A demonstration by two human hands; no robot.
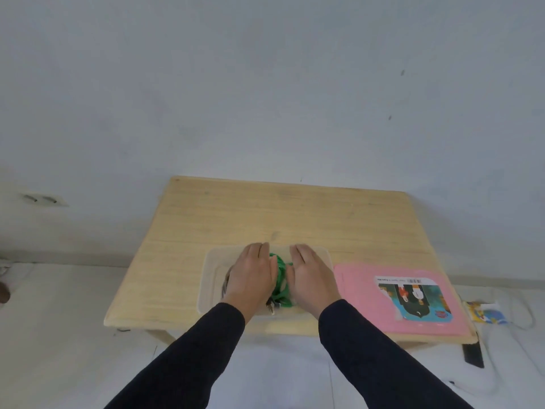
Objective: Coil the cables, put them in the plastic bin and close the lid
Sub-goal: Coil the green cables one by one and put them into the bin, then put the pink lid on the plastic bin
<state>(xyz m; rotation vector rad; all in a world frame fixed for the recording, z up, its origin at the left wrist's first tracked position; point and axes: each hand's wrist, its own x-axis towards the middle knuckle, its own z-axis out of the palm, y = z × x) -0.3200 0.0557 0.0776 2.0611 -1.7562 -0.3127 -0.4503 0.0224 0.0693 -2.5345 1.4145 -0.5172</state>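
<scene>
A translucent white plastic bin (207, 278) stands near the front edge of the wooden table (265, 211). A coiled green cable (280, 268) lies inside it, its metal plugs (271, 307) toward me. My left hand (250, 276) rests flat, palm down, over the left of the coil and covers most of a grey braided cable (226, 281). My right hand (309, 280) lies flat on the coil's right side. Both hands have their fingers stretched out, not curled. The pink lid (354, 299), with a colourful label, lies on the table right of the bin.
The table stands against a pale wall. Bare tabletop stretches behind and left of the bin. On the floor to the right lie white cords, a yellow-blue packet (489, 315) and a black object (473, 355). A wall socket (44, 199) sits at far left.
</scene>
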